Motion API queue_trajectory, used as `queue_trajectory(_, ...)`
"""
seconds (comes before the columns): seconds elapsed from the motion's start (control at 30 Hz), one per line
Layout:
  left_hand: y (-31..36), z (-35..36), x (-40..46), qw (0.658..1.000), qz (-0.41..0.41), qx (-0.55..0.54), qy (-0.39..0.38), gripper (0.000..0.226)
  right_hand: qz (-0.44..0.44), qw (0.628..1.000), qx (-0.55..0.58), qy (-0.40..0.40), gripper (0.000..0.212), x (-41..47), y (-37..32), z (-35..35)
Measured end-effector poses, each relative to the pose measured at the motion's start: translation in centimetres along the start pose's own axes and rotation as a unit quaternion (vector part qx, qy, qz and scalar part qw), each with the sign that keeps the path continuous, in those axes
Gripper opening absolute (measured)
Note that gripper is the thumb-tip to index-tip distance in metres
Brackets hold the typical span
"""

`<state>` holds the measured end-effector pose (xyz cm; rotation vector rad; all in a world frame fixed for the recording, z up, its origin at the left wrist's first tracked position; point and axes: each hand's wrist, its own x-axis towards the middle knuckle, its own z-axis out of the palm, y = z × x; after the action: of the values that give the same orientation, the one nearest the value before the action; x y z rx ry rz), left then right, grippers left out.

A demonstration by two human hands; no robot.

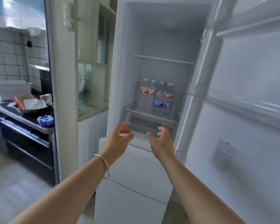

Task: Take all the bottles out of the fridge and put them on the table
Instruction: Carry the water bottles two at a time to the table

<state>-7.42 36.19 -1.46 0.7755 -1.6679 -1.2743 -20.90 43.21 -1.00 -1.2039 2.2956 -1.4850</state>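
Bottles (157, 96), four upright and close together, stand on the lower shelf of the open fridge (165, 46), while the left hand (118, 138) and right hand (162, 141), fingers loosely spread and holding nothing, hover below them.

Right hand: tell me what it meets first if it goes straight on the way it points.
Probably the blue-labelled bottles at the right of the shelf. The right hand, open and empty, points up into the fridge; it might graze the shelf's front edge first, depth being unclear.

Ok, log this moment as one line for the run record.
stage: reaching in | fridge: door open | bottles: on lower shelf, untouched | left hand: open, empty | right hand: open, empty
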Motion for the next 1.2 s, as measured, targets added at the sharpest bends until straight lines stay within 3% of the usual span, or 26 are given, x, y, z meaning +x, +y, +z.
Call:
queue_trajectory(0.3,-5.4,0.7,16.6,0.999,-0.034,-0.026,-0.025,0.036,0.043,0.999,0.010,0.013,0.060,15.5,2.6,6.5)
queue_trajectory(0.5,-10.4,2.8,27.6,0.994,-0.039,-0.068,-0.075,0.028,0.068,0.996,-0.004,0.064,0.063,25.3,5.4,10.3)
queue_trajectory(0.67,-12.4,5.5,37.5,0.990,-0.036,-0.062,-0.122,0.043,0.117,0.982,-0.016,0.145,0.067,32.9,7.4,11.3)
queue_trajectory(0.93,-14.5,13.4,46.9,0.976,-0.043,-0.089,-0.194,0.034,0.074,0.969,0.053,0.227,0.032,40.8,12.1,9.5)
queue_trajectory(1.03,-14.5,16.1,49.4,0.974,-0.012,-0.090,-0.209,0.043,0.044,0.967,0.122,0.220,0.045,44.1,13.6,8.4)
queue_trajectory(1.1,-14.2,17.6,50.5,0.974,0.030,-0.090,-0.204,0.047,0.048,0.959,0.168,0.222,0.064,46.2,14.6,7.9)
queue_trajectory(1.2,-14.2,19.8,52.7,0.969,0.081,-0.119,-0.199,0.055,0.031,0.965,0.152,0.213,0.090,48.6,15.9,7.3)
